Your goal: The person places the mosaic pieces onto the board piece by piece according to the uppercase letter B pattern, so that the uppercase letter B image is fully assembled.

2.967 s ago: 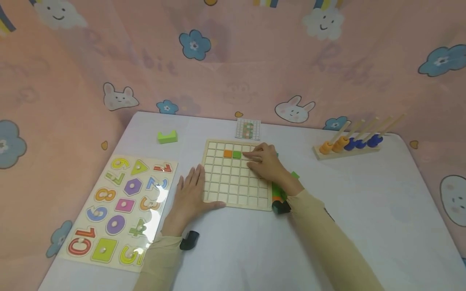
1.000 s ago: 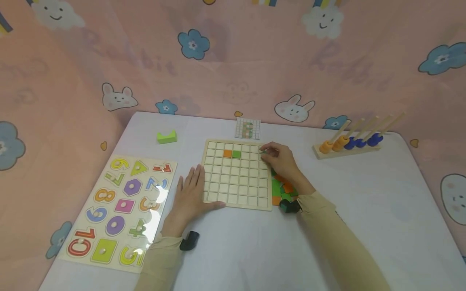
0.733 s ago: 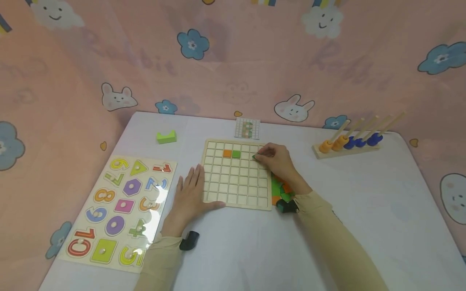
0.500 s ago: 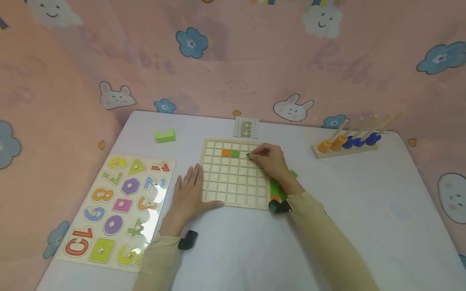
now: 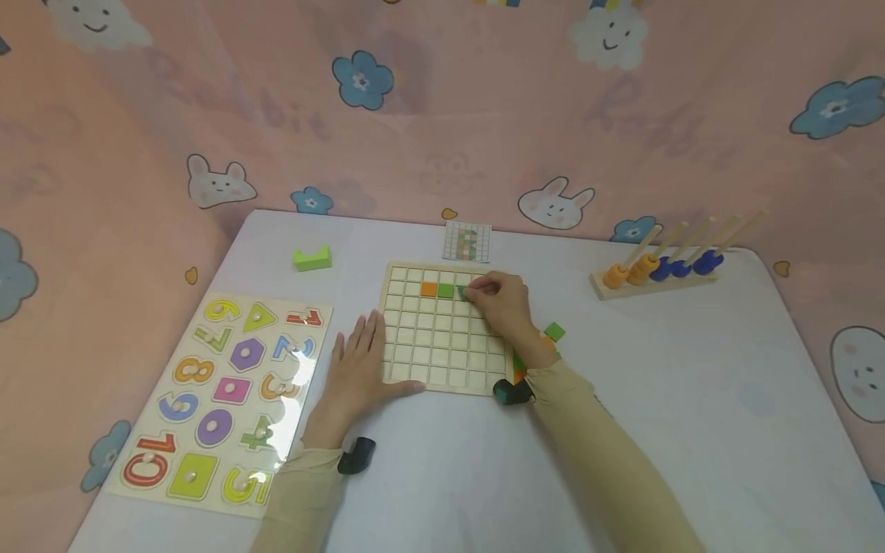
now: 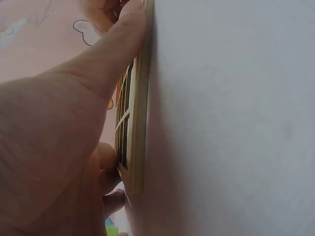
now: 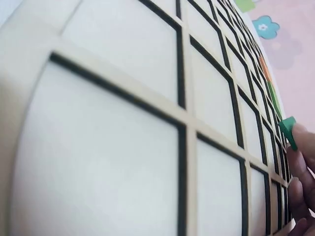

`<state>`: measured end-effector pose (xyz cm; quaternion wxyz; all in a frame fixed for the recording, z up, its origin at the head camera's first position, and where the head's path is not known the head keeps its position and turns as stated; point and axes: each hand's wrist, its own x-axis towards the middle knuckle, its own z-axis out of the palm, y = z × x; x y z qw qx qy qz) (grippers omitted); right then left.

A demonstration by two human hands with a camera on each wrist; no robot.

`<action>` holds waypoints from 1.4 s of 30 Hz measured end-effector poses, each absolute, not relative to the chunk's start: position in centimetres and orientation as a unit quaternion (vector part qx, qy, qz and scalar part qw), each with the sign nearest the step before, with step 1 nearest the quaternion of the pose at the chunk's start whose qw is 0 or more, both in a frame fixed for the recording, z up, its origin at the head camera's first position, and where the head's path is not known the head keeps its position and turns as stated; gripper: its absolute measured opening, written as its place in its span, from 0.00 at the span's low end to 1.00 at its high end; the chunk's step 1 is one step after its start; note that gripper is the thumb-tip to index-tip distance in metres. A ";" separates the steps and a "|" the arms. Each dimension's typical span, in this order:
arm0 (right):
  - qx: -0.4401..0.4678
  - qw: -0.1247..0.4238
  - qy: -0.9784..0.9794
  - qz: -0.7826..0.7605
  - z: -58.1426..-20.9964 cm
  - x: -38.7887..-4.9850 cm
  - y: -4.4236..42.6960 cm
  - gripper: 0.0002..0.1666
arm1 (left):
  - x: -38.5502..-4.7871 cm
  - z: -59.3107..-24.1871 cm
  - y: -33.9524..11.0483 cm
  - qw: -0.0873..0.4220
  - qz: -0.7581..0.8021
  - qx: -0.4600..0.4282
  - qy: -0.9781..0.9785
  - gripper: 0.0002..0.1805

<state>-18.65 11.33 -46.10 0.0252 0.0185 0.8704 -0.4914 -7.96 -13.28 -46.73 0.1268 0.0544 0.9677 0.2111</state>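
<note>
A wooden grid board (image 5: 432,338) lies on the white table, with an orange square tile (image 5: 429,289) and a green square tile (image 5: 445,291) side by side in its second row. Between thumb and fingertips, my right hand (image 5: 502,303) pinches a small dark green triangular tile (image 7: 287,130) at the cell just right of the green square. Whether it sits in the cell cannot be told. My left hand (image 5: 356,376) rests along the board's left edge, fingers extended, its thumb lying at the front-left corner. In the left wrist view, the thumb (image 6: 110,51) touches the board's rim.
Loose green and orange tiles (image 5: 555,332) lie right of the board, partly hidden by my right wrist. A pattern card (image 5: 466,242) lies behind it. Left are a number puzzle board (image 5: 228,392) and a light green block (image 5: 313,259); a bead stacker (image 5: 657,276) stands back right.
My right hand carries the dark green triangular tile leftward from the board's right edge to beside the green square. More loose tiles show behind the wrist. My left hand stays in place.
</note>
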 end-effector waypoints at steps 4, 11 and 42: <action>0.033 0.005 0.880 -0.474 -46.2 -18.6 10.8 0.10 | -8.0 -46.8 -13.3 0.125 0.210 0.056 0.968 0.75; 0.034 0.015 0.899 -0.437 -45.9 -18.4 10.4 0.10 | -7.9 -46.8 -13.2 0.121 0.205 0.059 0.969 0.75; -0.004 0.095 0.875 -0.475 -46.0 -18.6 18.7 0.30 | -7.9 -46.8 -13.3 0.124 0.210 0.055 0.968 0.75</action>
